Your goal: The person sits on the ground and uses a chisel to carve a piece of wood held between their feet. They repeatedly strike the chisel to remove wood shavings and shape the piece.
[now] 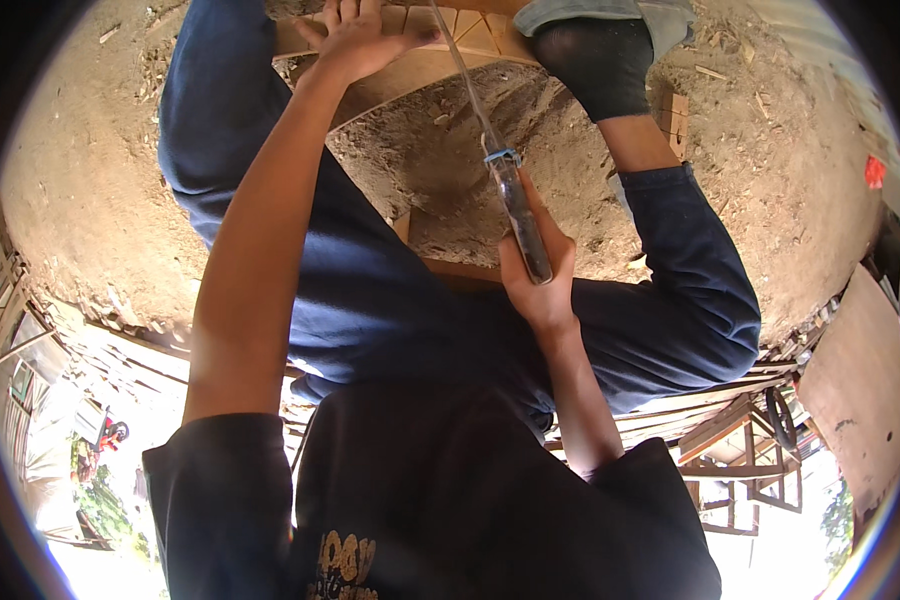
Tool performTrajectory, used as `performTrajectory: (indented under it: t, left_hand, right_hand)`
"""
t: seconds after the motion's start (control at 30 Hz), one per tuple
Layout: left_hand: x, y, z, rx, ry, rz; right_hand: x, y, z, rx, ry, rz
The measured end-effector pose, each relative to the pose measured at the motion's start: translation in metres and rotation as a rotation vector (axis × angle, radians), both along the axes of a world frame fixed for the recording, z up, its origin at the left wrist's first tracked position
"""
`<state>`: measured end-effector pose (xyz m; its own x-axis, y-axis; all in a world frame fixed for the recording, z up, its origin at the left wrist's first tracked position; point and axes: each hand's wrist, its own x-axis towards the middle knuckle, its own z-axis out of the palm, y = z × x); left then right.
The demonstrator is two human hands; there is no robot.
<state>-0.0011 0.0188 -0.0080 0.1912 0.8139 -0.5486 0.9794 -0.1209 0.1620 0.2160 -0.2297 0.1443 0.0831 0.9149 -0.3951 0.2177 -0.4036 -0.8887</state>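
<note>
My left hand is spread on a slatted wooden piece near the top, fingers apart, pressing on its surface. My right hand grips the handle of a long, thin-bladed tool, apparently a saw, with a dark handle and blue band. The blade angles up to the wood, just right of my left hand. My foot in a black sock, with a grey sandal or cloth around it, sits beside the wood at the top right.
Dusty ground with wood scraps surrounds my bent legs. Stacked planks and a wooden frame lie behind me. A large board stands at the right, and a small red item lies near the right edge.
</note>
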Motion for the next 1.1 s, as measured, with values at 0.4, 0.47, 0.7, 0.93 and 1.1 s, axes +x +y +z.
performTrajectory:
  t: [0.4, 0.47, 0.7, 0.93, 1.1]
  left_hand:
    - [0.005, -0.007, 0.008, 0.028, -0.041, 0.14]
    - [0.008, -0.007, 0.02, 0.021, -0.052, 0.108]
    - [0.011, -0.001, 0.026, -0.06, 0.064, 0.121]
    - [0.008, -0.001, 0.022, -0.085, 0.004, 0.099]
    - [0.003, 0.0, 0.015, -0.13, 0.022, 0.052]
  right_hand:
    - [-0.001, 0.012, 0.005, -0.05, -0.015, 0.047]
    - [-0.005, 0.027, 0.0, -0.034, -0.019, 0.054]
    - [-0.005, 0.007, -0.002, 0.026, -0.015, 0.014]
    - [-0.01, 0.023, -0.009, 0.072, 0.017, 0.002]
    - [-0.002, 0.012, -0.007, 0.014, 0.023, 0.026]
